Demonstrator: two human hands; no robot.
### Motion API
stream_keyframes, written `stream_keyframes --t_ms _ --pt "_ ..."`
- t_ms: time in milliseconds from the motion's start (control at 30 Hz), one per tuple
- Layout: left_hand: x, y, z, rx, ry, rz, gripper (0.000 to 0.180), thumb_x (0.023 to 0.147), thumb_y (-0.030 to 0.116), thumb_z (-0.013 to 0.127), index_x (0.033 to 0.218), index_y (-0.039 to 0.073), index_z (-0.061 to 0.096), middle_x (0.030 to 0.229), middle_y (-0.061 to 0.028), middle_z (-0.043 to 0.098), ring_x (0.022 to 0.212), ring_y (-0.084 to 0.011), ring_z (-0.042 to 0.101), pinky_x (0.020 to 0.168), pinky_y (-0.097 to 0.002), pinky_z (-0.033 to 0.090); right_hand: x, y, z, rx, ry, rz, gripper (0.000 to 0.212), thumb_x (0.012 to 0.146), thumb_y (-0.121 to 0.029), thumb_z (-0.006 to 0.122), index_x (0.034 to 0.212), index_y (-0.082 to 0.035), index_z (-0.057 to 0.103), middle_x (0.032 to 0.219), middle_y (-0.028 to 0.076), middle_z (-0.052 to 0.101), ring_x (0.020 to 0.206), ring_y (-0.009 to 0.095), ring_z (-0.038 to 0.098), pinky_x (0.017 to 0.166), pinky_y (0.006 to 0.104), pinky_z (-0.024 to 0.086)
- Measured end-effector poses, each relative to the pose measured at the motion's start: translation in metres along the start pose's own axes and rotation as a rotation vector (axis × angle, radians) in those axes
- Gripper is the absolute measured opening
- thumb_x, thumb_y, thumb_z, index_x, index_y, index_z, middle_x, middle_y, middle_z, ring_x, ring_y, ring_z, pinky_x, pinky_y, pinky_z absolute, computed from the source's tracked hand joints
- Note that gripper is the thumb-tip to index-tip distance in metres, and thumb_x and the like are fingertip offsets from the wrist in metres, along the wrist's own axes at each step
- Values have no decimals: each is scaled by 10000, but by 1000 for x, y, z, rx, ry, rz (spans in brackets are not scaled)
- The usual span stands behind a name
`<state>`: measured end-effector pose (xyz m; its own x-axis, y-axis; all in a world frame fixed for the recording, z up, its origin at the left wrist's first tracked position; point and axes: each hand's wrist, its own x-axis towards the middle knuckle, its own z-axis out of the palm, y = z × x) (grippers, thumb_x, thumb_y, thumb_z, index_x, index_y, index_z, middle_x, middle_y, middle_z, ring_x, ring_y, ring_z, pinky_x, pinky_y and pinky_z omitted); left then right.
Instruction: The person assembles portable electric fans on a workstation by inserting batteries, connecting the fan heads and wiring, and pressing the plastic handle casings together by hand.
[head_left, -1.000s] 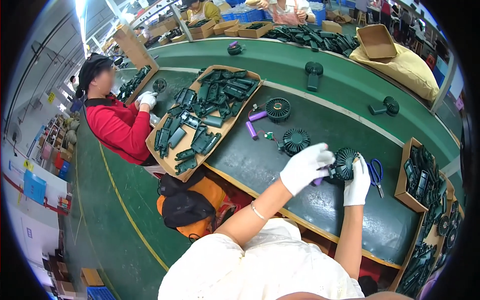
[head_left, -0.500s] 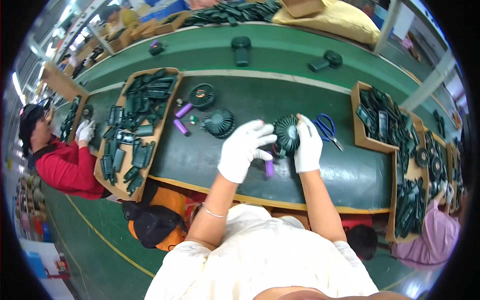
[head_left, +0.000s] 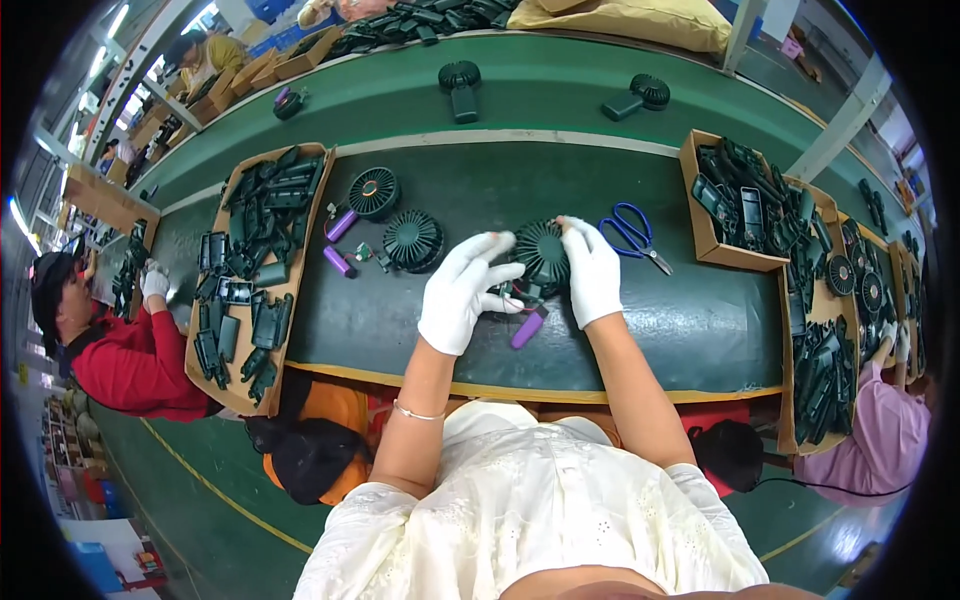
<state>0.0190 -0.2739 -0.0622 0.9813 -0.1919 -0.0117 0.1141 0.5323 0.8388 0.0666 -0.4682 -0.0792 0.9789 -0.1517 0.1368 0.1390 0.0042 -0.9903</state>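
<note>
Between my gloved hands is a dark green round fan head [head_left: 543, 252] with a ribbed grille, just above the table. My right hand [head_left: 593, 272] grips its right edge, fingertips at the top rim. At its left side, the fingers of my left hand [head_left: 466, 292] are bent against the edge, with the thumb lower by thin wires. A purple cylindrical battery [head_left: 529, 327] hangs or lies tilted below the fan head, beside those wires. What the left fingertips pinch is partly hidden. Left of my hands sits a second fan head [head_left: 413, 241]; blue-handled scissors [head_left: 630, 235] lie to the right.
Another fan head [head_left: 374, 193], two purple batteries [head_left: 340, 262] and a small circuit board [head_left: 364, 252] lie at the left. Cardboard trays of dark green parts stand left [head_left: 277, 345] and right [head_left: 735, 258]. Beyond, a green belt [head_left: 550, 90] carries fans. Co-workers sit at both sides.
My left fingers have come in closer against the fan head. The purple battery below it has swung from upright to tilted. The whole view has shifted slightly.
</note>
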Motion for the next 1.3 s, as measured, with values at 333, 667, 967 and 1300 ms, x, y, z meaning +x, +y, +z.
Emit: stream_keyframes --t_ms 333,667,967,1300 --pt "-1 2 28 99 -20 205 481 1036 128 469 1494 26 363 1615 -156 242 1397 -356 419 718 -394 659 -6 -16 0 -100 -241 68 308 941 -195 619 1148 24 685 1080 122 716 1009 178 663 912 295 494" --pt "0 -8 51 1470 143 478 812 694 181 858 1382 4 466 1471 -248 402 1367 -386 430 1115 -434 398 -4 -21 -3 -101 -265 -41 390 964 -239 599 1259 14 639 1178 137 692 1051 203 654 929 303 491" --pt "-23 5 7 303 36 32 589 951 245 668 1437 0 443 1304 -119 586 1184 -170 580 973 -326 510 -19 -26 10 264 -602 147 781 711 -27 734 1439 0 453 1170 74 606 1031 160 584 894 282 499" --pt "-75 112 -76 1494 885 256 348 928 274 644 1199 56 654 1230 -158 661 1162 -345 604 1007 -397 476 -7 -30 -5 -515 -187 -651 553 741 0 742 1261 3 554 1197 94 573 1064 192 595 944 313 505"
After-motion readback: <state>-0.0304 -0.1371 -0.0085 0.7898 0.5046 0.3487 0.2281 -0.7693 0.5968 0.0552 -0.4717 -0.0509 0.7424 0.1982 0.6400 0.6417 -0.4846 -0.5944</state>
